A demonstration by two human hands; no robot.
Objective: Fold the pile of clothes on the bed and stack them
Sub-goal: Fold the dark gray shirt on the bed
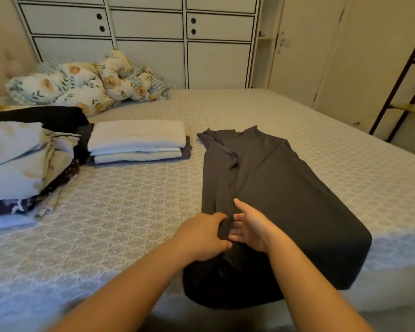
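at the far left of the bed (134, 202) sits the unfolded pile (22, 164), then a folded stack (139, 142). the dark grey garment (268, 192) lies flat, right of centre (neck away). the left hand (201, 236) pinches its folded-in edge; the right hand (252, 226) rests on it, fingers loosely spread. it looks soft, light and limp, so best held at edges and corners.

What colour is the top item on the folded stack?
White, on the folded stack left of the grey shirt; head view, the only one.
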